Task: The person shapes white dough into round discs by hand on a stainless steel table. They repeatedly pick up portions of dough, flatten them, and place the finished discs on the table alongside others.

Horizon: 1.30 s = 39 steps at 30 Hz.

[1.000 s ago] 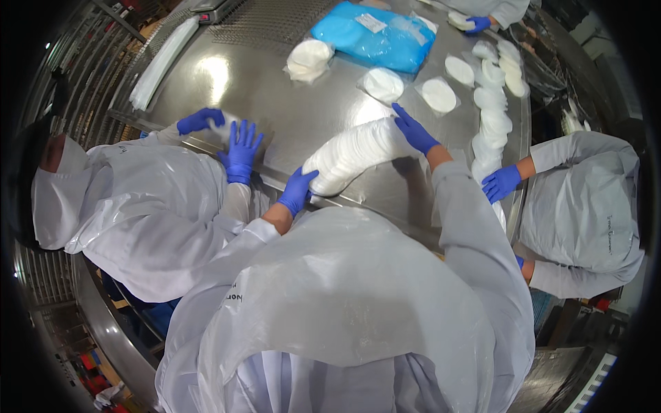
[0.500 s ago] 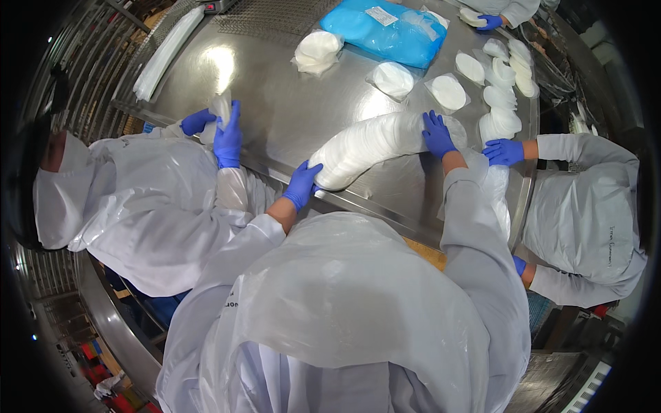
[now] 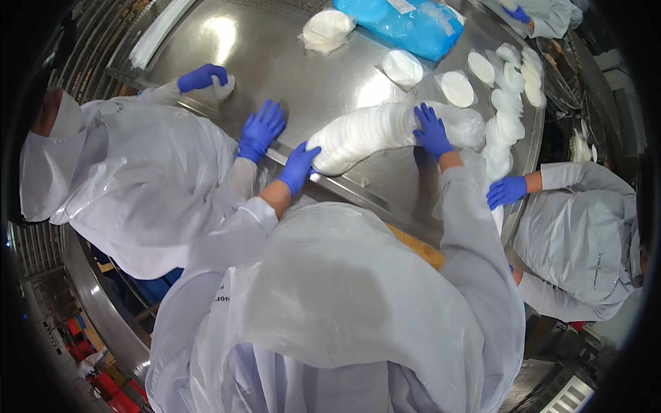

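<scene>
A long curved row of thin white discs (image 3: 368,138) lies on its side along the near part of the steel table (image 3: 275,82). My left hand (image 3: 298,168), in a blue glove, is closed round the row's left end at the table edge. Near its other end, my right hand (image 3: 432,132), gloved alike, rests on top with its fingers stretched and apart. Clear plastic film (image 3: 468,126) bunches around the discs just beyond my right hand. What the discs are made of cannot be told.
At left a co-worker's gloved hand (image 3: 261,129) spreads over the table; the other (image 3: 202,78) holds something whitish. Another co-worker's hand (image 3: 506,191) is at the right edge, by overlapping discs (image 3: 506,127). Farther back lie small disc stacks (image 3: 403,67) and a blue plastic bag (image 3: 406,27).
My hands stay at the row, and the view has shifted slightly. The left co-worker's hands have moved apart, one now spread over the table and the other holding the whitish thing.
</scene>
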Each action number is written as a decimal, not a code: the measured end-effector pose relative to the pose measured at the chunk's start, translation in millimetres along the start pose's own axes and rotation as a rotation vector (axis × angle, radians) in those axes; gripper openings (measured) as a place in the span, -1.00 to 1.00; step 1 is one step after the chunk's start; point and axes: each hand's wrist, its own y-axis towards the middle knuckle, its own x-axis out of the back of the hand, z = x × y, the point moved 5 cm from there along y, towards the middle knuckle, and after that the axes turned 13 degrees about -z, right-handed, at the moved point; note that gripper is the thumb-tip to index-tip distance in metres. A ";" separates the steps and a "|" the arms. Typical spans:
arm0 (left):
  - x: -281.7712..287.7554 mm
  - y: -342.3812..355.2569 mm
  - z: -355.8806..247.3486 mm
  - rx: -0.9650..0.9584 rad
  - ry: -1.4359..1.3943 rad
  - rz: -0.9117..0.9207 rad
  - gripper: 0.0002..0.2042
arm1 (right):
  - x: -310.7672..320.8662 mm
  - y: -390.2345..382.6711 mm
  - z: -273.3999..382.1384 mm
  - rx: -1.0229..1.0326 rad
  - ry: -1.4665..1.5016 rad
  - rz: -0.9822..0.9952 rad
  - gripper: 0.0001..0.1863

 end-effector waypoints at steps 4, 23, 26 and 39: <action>7.4 9.9 10.5 -0.010 0.009 0.008 -0.52 | -13.2 -6.3 38.2 0.200 0.125 0.081 -0.25; 2.5 -3.5 -4.7 0.076 0.049 -0.004 -0.51 | -19.9 36.3 60.7 0.082 0.012 0.092 -0.31; 0.8 -5.7 -3.6 0.074 -0.014 0.046 -0.53 | -27.0 22.0 83.6 0.181 -0.125 0.049 -0.31; -0.7 -3.9 -4.0 0.049 0.012 -0.030 -0.53 | -15.4 28.4 108.6 0.220 -0.087 0.106 -0.27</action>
